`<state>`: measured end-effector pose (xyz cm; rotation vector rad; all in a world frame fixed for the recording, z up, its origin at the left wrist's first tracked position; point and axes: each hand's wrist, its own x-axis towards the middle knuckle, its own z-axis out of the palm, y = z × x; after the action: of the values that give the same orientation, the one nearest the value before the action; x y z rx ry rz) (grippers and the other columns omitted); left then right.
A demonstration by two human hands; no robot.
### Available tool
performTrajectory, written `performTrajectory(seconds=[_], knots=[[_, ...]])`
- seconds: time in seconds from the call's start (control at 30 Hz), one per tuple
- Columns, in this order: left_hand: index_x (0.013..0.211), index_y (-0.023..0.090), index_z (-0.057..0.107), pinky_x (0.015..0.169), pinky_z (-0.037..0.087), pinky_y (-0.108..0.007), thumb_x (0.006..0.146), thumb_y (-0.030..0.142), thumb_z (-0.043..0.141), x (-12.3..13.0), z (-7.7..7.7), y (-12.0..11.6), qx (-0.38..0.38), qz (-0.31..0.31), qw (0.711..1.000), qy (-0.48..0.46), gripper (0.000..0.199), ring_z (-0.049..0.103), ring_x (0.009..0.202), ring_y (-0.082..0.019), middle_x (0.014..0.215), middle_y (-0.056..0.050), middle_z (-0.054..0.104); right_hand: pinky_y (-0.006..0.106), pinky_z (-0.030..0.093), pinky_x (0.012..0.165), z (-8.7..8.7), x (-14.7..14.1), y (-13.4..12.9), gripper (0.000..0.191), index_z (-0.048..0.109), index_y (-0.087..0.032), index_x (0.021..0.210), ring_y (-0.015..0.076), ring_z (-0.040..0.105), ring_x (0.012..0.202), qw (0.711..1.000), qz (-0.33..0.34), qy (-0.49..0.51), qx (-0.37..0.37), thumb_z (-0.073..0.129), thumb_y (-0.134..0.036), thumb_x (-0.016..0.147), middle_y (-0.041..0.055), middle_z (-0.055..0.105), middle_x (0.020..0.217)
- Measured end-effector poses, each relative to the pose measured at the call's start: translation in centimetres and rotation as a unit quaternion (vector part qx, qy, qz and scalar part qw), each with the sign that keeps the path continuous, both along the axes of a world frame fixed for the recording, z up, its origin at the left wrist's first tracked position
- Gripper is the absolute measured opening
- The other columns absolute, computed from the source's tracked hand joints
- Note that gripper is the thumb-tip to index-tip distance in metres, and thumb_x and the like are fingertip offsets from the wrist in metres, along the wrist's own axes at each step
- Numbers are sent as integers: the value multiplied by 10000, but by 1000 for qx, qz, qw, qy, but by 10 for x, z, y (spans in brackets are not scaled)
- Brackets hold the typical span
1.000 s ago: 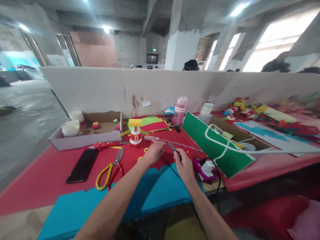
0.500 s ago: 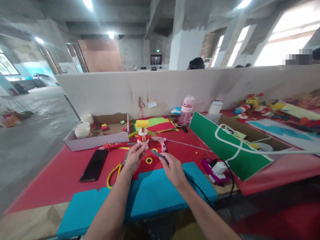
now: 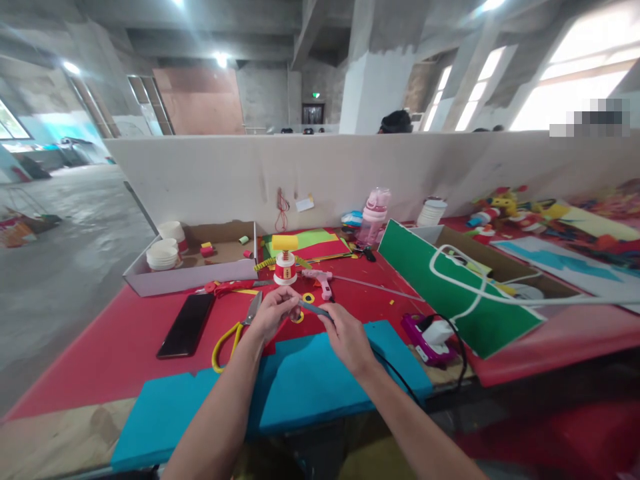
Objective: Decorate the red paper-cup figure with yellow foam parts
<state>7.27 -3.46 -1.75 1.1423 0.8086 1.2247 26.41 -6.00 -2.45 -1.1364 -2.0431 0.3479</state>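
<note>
My right hand [image 3: 347, 337] is closed around a slim grey-blue stick-shaped tool [image 3: 314, 308], which points left. Its far end meets the fingertips of my left hand [image 3: 275, 312]. Those fingers are pinched together; whatever lies between them is hidden. Just beyond my hands stands a red-and-white paper cup figure [image 3: 286, 267] with a yellow roll on top and yellow-green coiled arms. Yellow rings with black centres [image 3: 309, 298] lie close to the tool. Yellow-handled scissors [image 3: 235, 337] rest beside my left wrist. A pink glue gun [image 3: 321, 280] lies behind my right hand.
Blue sheets [image 3: 330, 373] cover the table's front edge. A black phone [image 3: 186, 325] and a box [image 3: 195, 277] with paper cups are at left. To the right are a purple power strip [image 3: 430, 340], a green board [image 3: 450, 293] and a white cable [image 3: 550, 303].
My hands have come closer together, so the tool's end now touches or nearly touches my left fingertips. A small whitish bit seen earlier at those fingertips is no longer distinct.
</note>
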Motion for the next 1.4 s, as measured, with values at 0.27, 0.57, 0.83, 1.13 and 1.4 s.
performTrajectory(seconds=[0.27, 0.57, 0.83, 1.13, 1.4], knots=[[774, 139, 566, 501, 403, -201, 732, 357, 730, 2, -2, -1, -10, -20, 1000, -7, 276, 534, 496, -87, 579, 5, 590, 278, 480, 739, -6, -2, -4, 218, 564, -205, 1061, 209, 638, 907, 1000, -20, -9, -5, 381, -281, 969, 83, 661, 985], [1102, 145, 594, 519, 422, -216, 799, 482, 621, -3, 1, 6, 28, 73, 989, 122, 454, 513, 498, -88, 648, 14, 601, 270, 446, 721, -10, 8, 38, 280, 591, -200, 1072, 198, 636, 870, 998, -43, -34, -36, 361, -326, 973, 82, 684, 950], [1160, 196, 607, 579, 405, -226, 841, 268, 530, -46, -7, 4, 149, 240, 888, 364, 336, 532, 548, -122, 672, 14, 625, 395, 354, 841, 12, 67, 154, 231, 622, -135, 1043, 291, 535, 1039, 913, -329, -225, -81, 433, -196, 925, 178, 668, 1006], [1043, 221, 667, 844, 463, -312, 833, 145, 476, -37, -23, 3, 228, 226, 810, 491, 294, 622, 948, -218, 1024, -76, 691, 302, 385, 819, -2, -8, 104, 280, 631, -186, 985, 208, 571, 937, 969, -87, -228, -33, 367, -278, 973, 90, 667, 977], [1022, 207, 668, 818, 475, -303, 840, 119, 447, -32, -29, 1, 215, 183, 791, 543, 299, 634, 905, -202, 985, -85, 688, 318, 422, 805, -3, -52, 95, 341, 542, -162, 1168, 230, 596, 1017, 919, -10, -389, -69, 391, -44, 886, 137, 593, 1157]])
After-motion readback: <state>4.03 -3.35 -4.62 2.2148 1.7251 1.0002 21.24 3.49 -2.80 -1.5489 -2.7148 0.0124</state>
